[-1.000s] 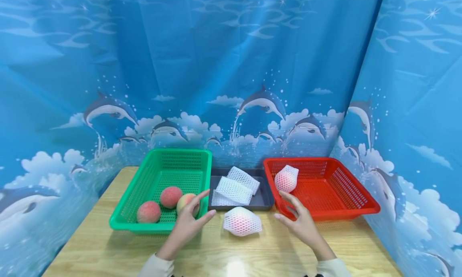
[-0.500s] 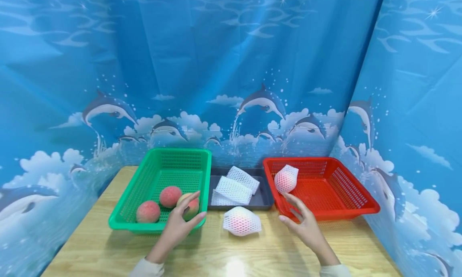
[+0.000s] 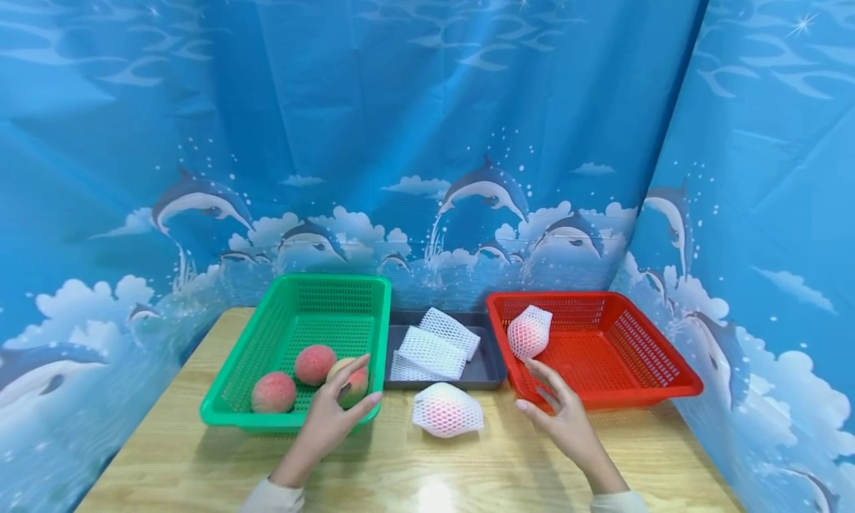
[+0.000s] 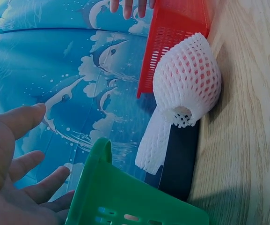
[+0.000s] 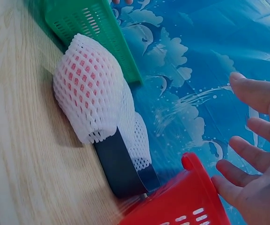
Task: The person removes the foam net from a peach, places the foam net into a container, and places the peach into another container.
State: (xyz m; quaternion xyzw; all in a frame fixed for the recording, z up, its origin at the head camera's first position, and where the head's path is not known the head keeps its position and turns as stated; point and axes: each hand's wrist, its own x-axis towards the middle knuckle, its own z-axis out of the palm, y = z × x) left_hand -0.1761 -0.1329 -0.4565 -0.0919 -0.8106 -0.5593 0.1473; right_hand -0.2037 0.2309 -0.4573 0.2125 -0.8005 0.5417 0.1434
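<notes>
The left grip [image 3: 327, 422], wide beside the green basket [image 3: 267, 421], and right grip [image 3: 564, 424], wide beside the red basket [image 3: 644, 395], flank a net-wrapped fruit [image 3: 447, 410].

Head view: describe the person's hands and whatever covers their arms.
The left hand and right hand are ungloved, with no rings visible on the fingers. The left sleeve and right sleeve are pale cream, with no visible pattern, and stop short of the hands.
</notes>
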